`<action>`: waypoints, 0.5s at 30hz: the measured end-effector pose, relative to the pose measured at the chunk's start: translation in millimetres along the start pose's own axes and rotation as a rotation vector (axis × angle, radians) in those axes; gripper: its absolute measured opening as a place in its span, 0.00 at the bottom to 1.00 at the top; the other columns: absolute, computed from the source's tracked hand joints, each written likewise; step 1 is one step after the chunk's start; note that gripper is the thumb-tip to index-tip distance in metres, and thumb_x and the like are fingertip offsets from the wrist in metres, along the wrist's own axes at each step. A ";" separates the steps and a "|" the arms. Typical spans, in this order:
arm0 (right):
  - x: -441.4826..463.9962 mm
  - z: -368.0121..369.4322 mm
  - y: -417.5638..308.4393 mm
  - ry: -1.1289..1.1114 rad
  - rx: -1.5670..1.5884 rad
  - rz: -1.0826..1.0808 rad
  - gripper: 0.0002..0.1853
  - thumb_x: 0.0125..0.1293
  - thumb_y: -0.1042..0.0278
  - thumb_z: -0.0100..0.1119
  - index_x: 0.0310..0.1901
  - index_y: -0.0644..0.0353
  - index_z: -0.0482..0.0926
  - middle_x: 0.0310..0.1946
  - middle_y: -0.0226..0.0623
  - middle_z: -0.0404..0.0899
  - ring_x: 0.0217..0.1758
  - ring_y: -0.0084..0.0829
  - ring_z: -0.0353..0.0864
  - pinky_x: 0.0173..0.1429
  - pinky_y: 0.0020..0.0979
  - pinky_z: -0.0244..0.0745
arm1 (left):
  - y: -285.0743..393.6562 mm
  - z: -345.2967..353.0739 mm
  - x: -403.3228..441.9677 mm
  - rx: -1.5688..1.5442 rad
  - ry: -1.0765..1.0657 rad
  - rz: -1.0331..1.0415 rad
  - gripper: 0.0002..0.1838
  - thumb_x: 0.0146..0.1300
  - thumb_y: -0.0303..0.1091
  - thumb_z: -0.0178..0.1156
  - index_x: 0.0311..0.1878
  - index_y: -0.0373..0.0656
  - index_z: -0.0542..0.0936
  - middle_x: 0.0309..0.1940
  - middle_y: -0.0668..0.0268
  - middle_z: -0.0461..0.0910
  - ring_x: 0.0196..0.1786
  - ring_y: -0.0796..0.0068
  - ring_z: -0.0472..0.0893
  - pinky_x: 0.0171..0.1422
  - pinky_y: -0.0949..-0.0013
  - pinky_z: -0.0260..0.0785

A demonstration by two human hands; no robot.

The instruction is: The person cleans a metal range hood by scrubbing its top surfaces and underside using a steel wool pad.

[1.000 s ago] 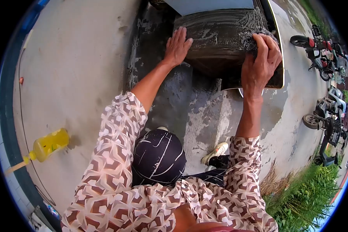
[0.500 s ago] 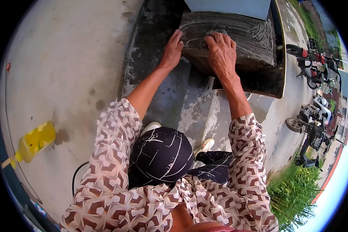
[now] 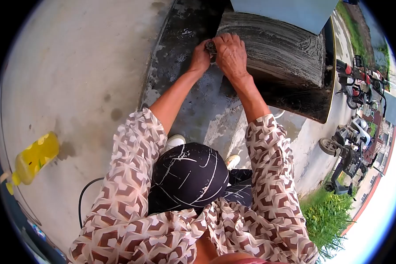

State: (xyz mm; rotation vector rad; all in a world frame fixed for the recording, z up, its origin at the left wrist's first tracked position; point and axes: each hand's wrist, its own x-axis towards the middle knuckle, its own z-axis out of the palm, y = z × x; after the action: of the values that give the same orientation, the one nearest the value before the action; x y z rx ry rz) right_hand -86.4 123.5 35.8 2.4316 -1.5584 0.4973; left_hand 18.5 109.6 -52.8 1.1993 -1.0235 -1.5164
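Note:
A dark metal box, its face streaked with grey suds, stands in front of me with one side edge toward my left. My right hand is closed on a dark grey, wiry scouring pad at the box's near left corner. Right beside it, my left hand has its fingers curled at the same corner, gripping the box's edge; the fingertips are partly hidden. The two hands nearly touch around the pad.
A pale blue panel covers the box's far part. Wet dark ground lies under it. A yellow bottle lies on the concrete at left, near a black hose. Motorbikes and green plants are at right.
My right hand has moved left across the box's face to its corner, beside my left hand, and the scouring pad now shows. The view has shifted slightly.

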 end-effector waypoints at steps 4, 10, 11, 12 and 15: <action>-6.0 -87.8 98.2 0.104 -0.348 0.123 0.11 0.59 0.74 0.55 0.43 0.55 0.82 0.45 0.35 0.79 0.50 0.40 0.74 0.53 0.39 0.69 | -13.8 6.5 -8.6 0.162 -0.050 0.033 0.18 0.64 0.22 0.48 0.56 0.34 0.76 0.44 0.65 0.82 0.45 0.77 0.77 0.53 0.72 0.67; 12.9 -47.7 65.9 0.108 -0.484 0.377 0.07 0.58 0.73 0.55 0.37 0.57 0.81 0.41 0.39 0.79 0.48 0.42 0.73 0.49 0.43 0.69 | -21.2 14.1 -3.4 0.229 0.004 0.127 0.16 0.62 0.21 0.49 0.53 0.34 0.77 0.44 0.59 0.83 0.46 0.72 0.77 0.55 0.69 0.67; 18.6 -17.0 45.5 0.139 -0.365 0.267 0.06 0.58 0.71 0.55 0.36 0.56 0.81 0.38 0.39 0.78 0.46 0.42 0.73 0.47 0.43 0.69 | -15.4 14.5 -8.8 0.332 -0.002 0.100 0.16 0.63 0.21 0.48 0.53 0.34 0.77 0.44 0.58 0.83 0.46 0.72 0.77 0.55 0.69 0.67; 22.4 5.2 22.9 0.103 -0.214 0.139 0.07 0.57 0.70 0.55 0.36 0.56 0.81 0.38 0.38 0.78 0.46 0.43 0.74 0.48 0.43 0.70 | -2.7 16.5 -14.1 0.430 -0.005 0.076 0.16 0.63 0.20 0.48 0.53 0.34 0.77 0.44 0.58 0.82 0.47 0.71 0.77 0.55 0.70 0.67; 13.6 24.3 -2.4 -0.052 -0.043 -0.086 0.09 0.57 0.71 0.55 0.38 0.56 0.82 0.39 0.37 0.79 0.50 0.41 0.75 0.51 0.42 0.70 | -1.6 7.8 -26.1 0.416 -0.057 0.075 0.17 0.65 0.20 0.46 0.56 0.35 0.76 0.43 0.56 0.82 0.47 0.69 0.78 0.55 0.68 0.68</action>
State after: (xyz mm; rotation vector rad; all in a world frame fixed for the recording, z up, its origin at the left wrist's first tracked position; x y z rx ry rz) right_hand -75.0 104.6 18.7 2.4856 -1.4606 0.3839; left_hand 13.3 135.8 -47.2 1.3874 -1.4559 -1.3215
